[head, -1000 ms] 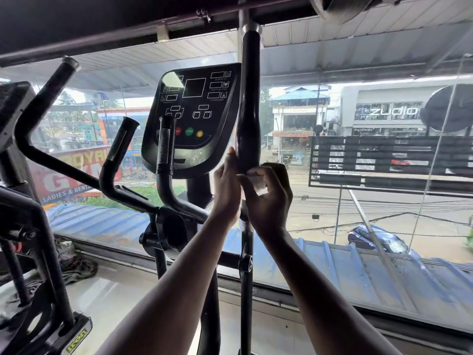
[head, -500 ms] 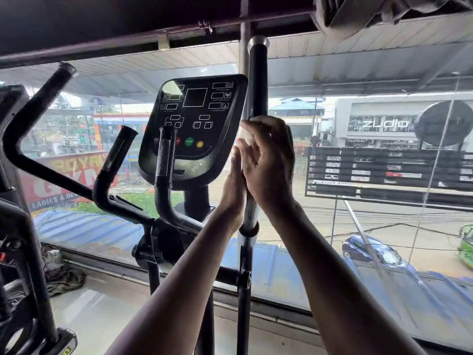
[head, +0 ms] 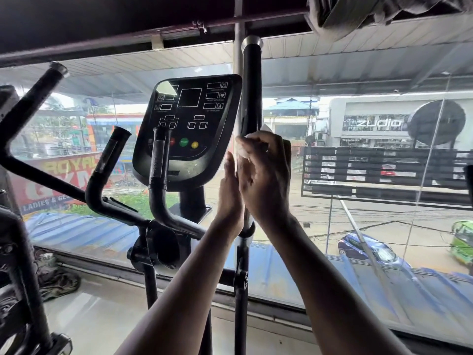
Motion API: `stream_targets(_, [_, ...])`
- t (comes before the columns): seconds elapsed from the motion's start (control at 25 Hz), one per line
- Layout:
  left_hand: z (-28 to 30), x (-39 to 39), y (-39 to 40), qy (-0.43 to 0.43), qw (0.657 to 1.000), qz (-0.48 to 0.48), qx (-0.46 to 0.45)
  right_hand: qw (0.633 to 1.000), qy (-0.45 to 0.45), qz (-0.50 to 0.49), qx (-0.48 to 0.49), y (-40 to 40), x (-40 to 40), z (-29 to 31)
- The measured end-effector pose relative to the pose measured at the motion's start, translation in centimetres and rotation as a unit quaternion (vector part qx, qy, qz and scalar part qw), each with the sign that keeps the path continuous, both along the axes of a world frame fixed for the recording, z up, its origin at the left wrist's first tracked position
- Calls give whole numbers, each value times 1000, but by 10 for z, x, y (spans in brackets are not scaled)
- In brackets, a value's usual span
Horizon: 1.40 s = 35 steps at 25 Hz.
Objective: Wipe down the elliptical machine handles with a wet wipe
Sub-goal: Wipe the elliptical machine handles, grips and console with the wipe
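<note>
The elliptical's tall right handle [head: 252, 93] is a black upright bar with a silver cap, just right of the console [head: 189, 124]. My right hand [head: 263, 175] grips the middle of this handle, its fingers curled round it over a white wet wipe [head: 265, 129]. Only the wipe's edges show, above and left of my fingers. My left hand [head: 230, 196] lies against the handle's left side just below, fingers straight and pointing up. The hands hide the stretch of handle beneath them.
Two short curved fixed handles [head: 158, 160] [head: 107, 162] stand left of the console. The long left moving handle [head: 30, 103] slants up at the far left. A large window [head: 358, 201] faces a street right behind the machine. Another machine's frame [head: 15, 252] fills the lower left.
Both hands have slid up the right handle from its lower end to its middle. My right hand has kept its grip on the wipe.
</note>
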<state>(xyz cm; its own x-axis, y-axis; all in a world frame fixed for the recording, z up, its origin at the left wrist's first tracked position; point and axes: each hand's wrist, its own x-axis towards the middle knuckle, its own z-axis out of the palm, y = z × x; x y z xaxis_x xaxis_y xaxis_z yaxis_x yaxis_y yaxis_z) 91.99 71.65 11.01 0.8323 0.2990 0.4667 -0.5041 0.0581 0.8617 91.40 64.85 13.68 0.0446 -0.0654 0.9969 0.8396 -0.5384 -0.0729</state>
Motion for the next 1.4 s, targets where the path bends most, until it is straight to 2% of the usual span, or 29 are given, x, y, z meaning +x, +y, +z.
stream_targets(0.08, [-11, 1, -3, -1, 1000, 14, 19, 1000, -19, 8, -22, -4, 7, -29])
stream_targets(0.16, [-22, 3, -6, 17, 998, 36, -40, 997, 1, 70, -29, -13, 19, -71])
stream_targets(0.24, [-29, 4, -13, 23, 994, 48, -90, 989, 72, 125, 31, -20, 30, -93])
stream_targets(0.32, [-38, 11, -19, 42, 990, 70, -114, 970, 144, 168, 99, -20, 32, -91])
stream_targets(0.48, [-53, 21, -22, 62, 983, 107, -138, 942, 216, 229, 118, -14, 30, -97])
stream_targets(0.52, [-57, 25, -22, 69, 981, 110, -141, 924, 270, 243, 117, -14, 37, -109])
stream_targets(0.6, [-63, 31, -24, 67, 980, 115, -145, 860, 417, 266, 125, -17, 54, -127])
stream_targets(0.64, [-65, 35, -24, 67, 978, 127, -149, 837, 455, 272, 136, -19, 58, -130])
stream_targets(0.68, [-66, 36, -23, 69, 977, 125, -156, 837, 448, 275, 150, -19, 60, -128])
stream_targets(0.76, [-69, 39, -19, 77, 975, 125, -168, 860, 375, 301, 173, -18, 52, -116])
stream_targets(0.84, [-72, 44, -17, 85, 974, 128, -165, 867, 324, 340, 166, -13, 42, -113])
stream_targets(0.92, [-74, 49, -13, 79, 978, 101, -166, 868, 351, 319, 145, -8, 44, -132])
stream_targets(1.04, [-77, 53, -14, 93, 976, 103, -166, 824, 460, 295, 146, -12, 66, -149])
stream_targets(1.08, [-82, 55, -13, 89, 978, 104, -155, 819, 467, 298, 150, -13, 71, -146])
stream_targets(1.24, [-93, 56, -12, 93, 975, 140, -146, 823, 362, 400, 177, -11, 66, -115])
stream_targets(1.4, [-98, 73, -12, 69, 965, 173, -185, 837, 359, 403, 91, -9, 98, -140])
